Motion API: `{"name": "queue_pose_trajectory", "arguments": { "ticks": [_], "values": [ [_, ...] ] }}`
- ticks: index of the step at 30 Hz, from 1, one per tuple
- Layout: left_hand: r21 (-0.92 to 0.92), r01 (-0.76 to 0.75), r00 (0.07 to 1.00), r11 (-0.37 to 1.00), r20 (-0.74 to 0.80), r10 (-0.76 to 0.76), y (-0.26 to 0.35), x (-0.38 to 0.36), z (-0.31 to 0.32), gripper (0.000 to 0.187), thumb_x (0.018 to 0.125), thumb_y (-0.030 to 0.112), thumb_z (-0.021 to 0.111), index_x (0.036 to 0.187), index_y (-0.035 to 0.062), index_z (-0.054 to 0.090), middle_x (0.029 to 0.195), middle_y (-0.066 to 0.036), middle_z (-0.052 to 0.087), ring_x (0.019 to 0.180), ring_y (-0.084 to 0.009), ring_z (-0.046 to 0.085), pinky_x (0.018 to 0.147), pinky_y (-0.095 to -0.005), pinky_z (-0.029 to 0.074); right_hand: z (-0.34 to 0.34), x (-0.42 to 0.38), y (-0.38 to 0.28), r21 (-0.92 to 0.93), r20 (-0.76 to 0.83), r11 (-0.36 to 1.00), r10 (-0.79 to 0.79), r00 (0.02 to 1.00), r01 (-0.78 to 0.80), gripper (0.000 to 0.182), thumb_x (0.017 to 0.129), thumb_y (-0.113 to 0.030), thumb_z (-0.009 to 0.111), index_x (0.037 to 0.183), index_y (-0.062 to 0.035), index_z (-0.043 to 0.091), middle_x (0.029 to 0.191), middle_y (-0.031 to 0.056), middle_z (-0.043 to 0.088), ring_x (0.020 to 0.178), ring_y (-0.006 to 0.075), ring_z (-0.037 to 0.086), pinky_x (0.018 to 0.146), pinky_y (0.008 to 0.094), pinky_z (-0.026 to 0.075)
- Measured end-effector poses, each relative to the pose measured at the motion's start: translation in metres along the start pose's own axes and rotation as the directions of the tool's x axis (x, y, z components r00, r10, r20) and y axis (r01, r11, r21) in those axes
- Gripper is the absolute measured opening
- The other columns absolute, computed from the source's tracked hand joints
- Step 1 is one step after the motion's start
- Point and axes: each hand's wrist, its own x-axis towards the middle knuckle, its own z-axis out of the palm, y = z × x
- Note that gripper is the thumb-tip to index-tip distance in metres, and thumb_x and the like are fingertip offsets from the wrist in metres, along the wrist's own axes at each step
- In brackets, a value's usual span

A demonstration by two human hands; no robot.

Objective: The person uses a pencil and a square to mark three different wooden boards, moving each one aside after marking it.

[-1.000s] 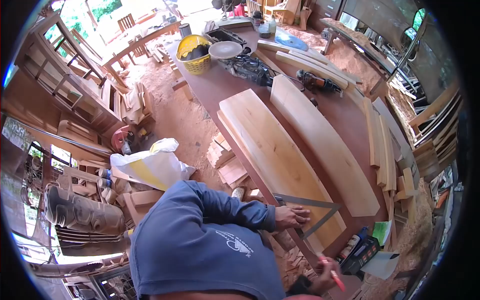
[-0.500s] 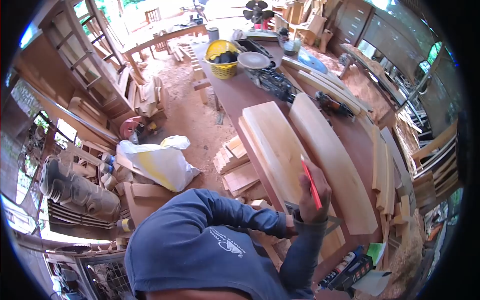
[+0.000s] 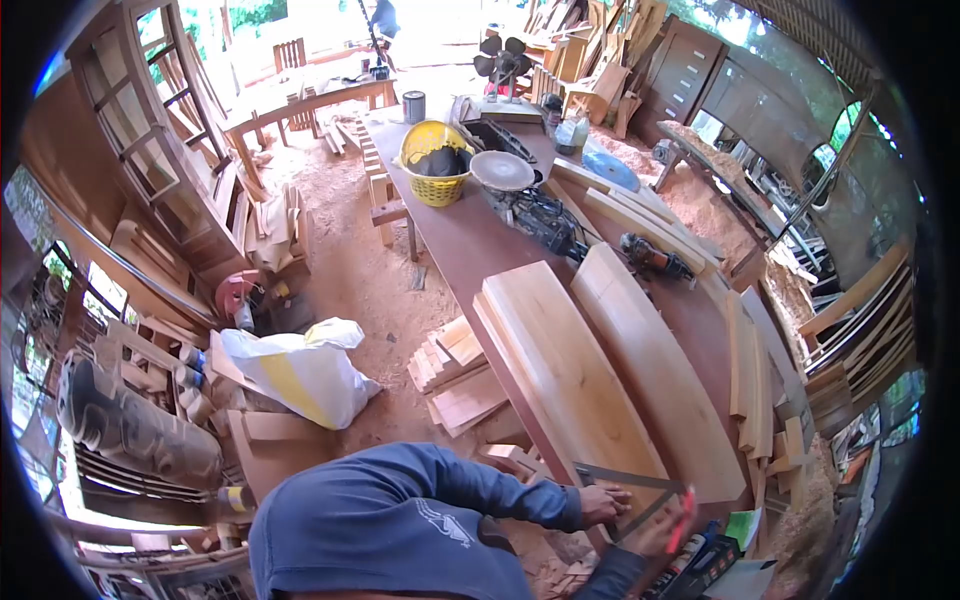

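Note:
My left hand (image 3: 603,504) lies at the near end of a thick wooden board (image 3: 565,370), its fingers closed over a dark triangular metal square (image 3: 625,478) that rests across the wood. Just to the right, my right hand (image 3: 660,528) grips a red pencil (image 3: 684,518), slightly smeared by motion, beside the square's right corner. The pencil's tip is not clear. A second long curved board (image 3: 665,385) lies alongside the first on the brown table (image 3: 450,235).
Tubes and a dark box (image 3: 708,562) sit by my right hand. Farther along the table are a yellow basket (image 3: 437,188), a round disc (image 3: 502,171) and a power tool (image 3: 652,255). Wood strips (image 3: 745,365) line the right side. A white sack (image 3: 305,375) stands on the floor.
My right hand has come down with the pencil from above the board to beside the square. My left hand, hidden behind the right wrist before, now shows on the square. The view has shifted.

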Motion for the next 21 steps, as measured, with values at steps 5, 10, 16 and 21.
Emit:
{"name": "queue_pose_trajectory", "arguments": {
  "ticks": [5,10,16,21],
  "values": [
    [-0.131,0.021,0.996,0.991,-0.081,-0.032,0.002,0.003,0.004,0.029,0.080,0.021,0.060,0.102,0.0039,0.070,0.140,-0.016,0.057,0.141,-0.0413,0.041,0.118,-0.0563,0.033,-0.062,0.000,0.105,-0.250,-0.204,0.964,-0.148,0.968,0.095,0.050,0.109,-0.038,0.045,0.135,0.0032,0.056,0.132,0.0178,0.061,0.115,0.0295,0.061,0.098,0.0400,0.049],
    [-0.102,0.052,0.991,0.993,-0.121,-0.064,-0.001,0.005,0.022,0.021,0.079,0.019,0.063,0.093,0.0063,0.072,0.136,-0.015,0.061,0.140,-0.0404,0.043,0.117,-0.0561,0.035,-0.043,0.003,0.104,-0.404,-0.363,0.904,-0.020,0.932,-0.138,0.046,0.109,-0.034,0.048,0.133,0.0034,0.057,0.136,0.0221,0.060,0.125,0.0345,0.057,0.107,0.0416,0.044],
    [-0.056,0.025,0.988,0.998,-0.151,-0.033,-0.013,0.010,0.032,0.017,0.080,0.020,0.062,0.091,0.0109,0.069,0.118,-0.009,0.068,0.132,-0.0352,0.049,0.115,-0.0524,0.036,-0.039,0.003,0.119,-0.594,-0.295,0.785,-0.005,0.956,-0.179,0.045,0.106,-0.046,0.048,0.135,-0.0153,0.061,0.138,0.0220,0.059,0.126,0.0425,0.055,0.103,0.0457,0.047],
    [-0.009,0.036,0.932,0.999,-0.360,-0.037,0.001,0.007,0.030,0.014,0.081,0.018,0.061,0.089,0.0110,0.068,0.105,-0.008,0.070,0.116,-0.0328,0.059,0.106,-0.0478,0.044,-0.045,0.004,0.134,-0.658,-0.288,0.726,0.003,0.958,-0.200,0.045,0.106,-0.043,0.048,0.134,-0.0102,0.061,0.131,0.0277,0.060,0.116,0.0427,0.061,0.100,0.0467,0.049]
  ]
}}
